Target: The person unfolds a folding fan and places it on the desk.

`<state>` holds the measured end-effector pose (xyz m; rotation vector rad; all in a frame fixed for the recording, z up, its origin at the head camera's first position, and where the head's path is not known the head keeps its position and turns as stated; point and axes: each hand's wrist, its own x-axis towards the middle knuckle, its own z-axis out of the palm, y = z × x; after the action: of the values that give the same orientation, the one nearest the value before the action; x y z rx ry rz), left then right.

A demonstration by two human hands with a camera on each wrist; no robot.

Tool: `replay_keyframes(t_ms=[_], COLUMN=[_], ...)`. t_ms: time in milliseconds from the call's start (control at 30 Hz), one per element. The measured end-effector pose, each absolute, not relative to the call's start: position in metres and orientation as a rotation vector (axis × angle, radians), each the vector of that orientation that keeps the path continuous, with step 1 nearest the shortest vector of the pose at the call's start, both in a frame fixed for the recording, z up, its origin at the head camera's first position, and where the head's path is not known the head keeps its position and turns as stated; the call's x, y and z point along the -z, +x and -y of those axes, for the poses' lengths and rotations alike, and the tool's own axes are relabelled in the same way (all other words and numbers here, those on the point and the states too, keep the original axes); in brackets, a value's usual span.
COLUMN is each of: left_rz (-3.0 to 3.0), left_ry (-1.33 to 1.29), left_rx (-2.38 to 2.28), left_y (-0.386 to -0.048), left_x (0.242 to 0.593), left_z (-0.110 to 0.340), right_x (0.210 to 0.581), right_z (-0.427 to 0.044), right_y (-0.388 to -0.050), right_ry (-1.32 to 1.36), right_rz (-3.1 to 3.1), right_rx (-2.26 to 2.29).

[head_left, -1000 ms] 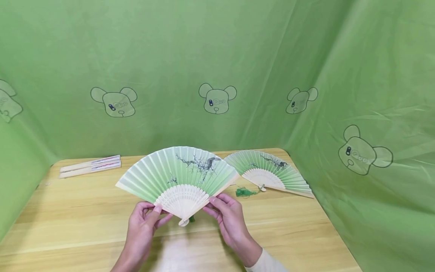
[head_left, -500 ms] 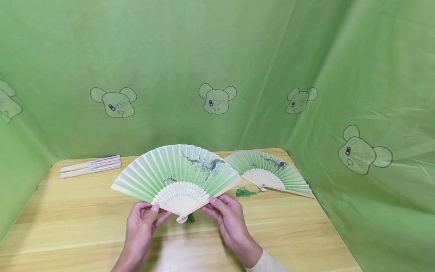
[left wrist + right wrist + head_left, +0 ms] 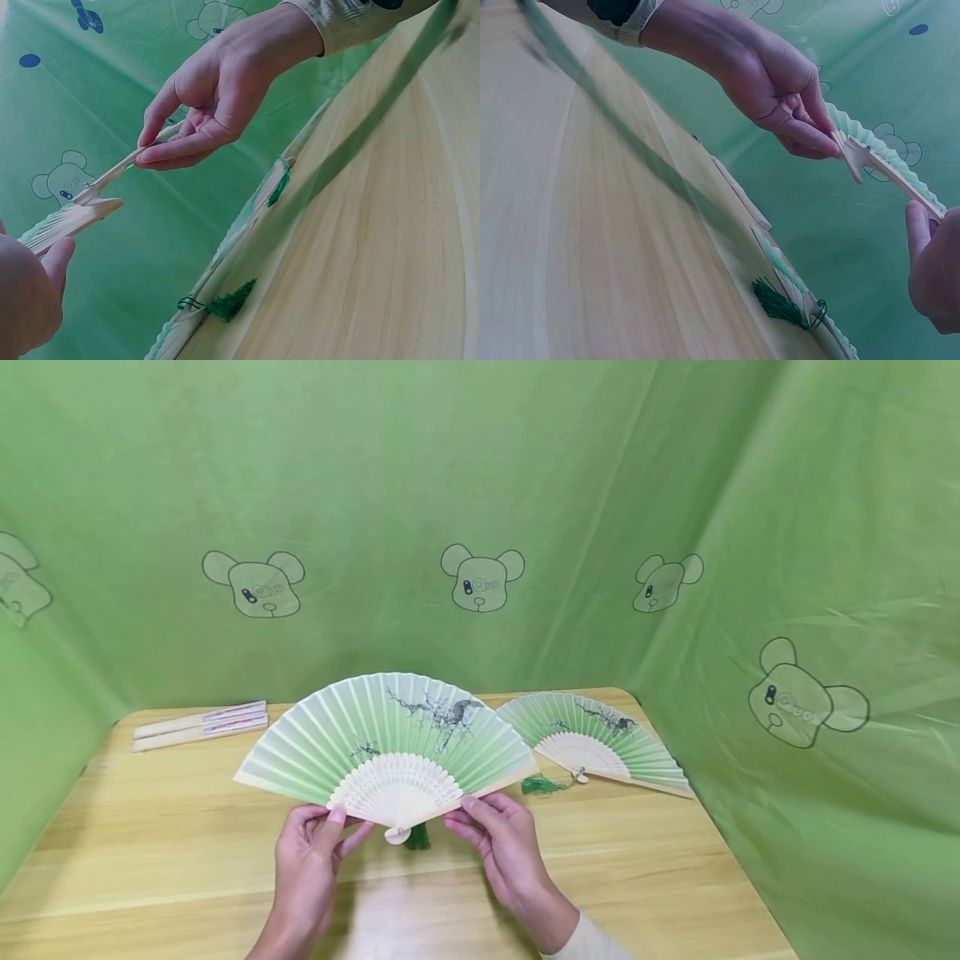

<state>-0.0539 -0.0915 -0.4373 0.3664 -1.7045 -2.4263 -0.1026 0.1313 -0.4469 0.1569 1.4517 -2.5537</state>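
Observation:
A green pleated folding fan with pale slatted ribs is spread wide above the table, a dark branch pattern on its cloth. My left hand pinches its left outer rib, thumb in front. Opposite, my right hand pinches the right outer rib between thumb and fingers. Between the hands, the pivot end points down toward me, with a green tassel hanging just behind it. The right wrist view catches this fan nearly edge-on, with both hands on its ribs.
A second open green fan lies at the table's back right, its tassel to the left. Folded fans with pale sticks lie at the back left. Green cloth walls with bear-head prints enclose the wooden table.
The held fan has spread wider, both outer edges moving outward and its top rising. Its pivot has shifted slightly up and left, and more of the tassel shows. Both hands keep their grip.

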Motion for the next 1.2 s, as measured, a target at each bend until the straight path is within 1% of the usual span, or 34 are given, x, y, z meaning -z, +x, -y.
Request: replay_keyframes(t_ms=[367, 1200], left_rz=[1.642, 1.486], left_ry=[0.445, 0.400], left_rx=[2.437, 2.443], left_y=[-0.0556, -0.0583], left_x=[0.4341, 0.4379], left_z=[0.0918, 0.0902], right_x=[0.4476, 0.4474], right_z=[-0.1304, -0.1316], right_y=[-0.0998, -0.1016], right_ry=[0.153, 0.154], right_rz=[-1.447, -1.452], right_rx=[2.543, 2.553])
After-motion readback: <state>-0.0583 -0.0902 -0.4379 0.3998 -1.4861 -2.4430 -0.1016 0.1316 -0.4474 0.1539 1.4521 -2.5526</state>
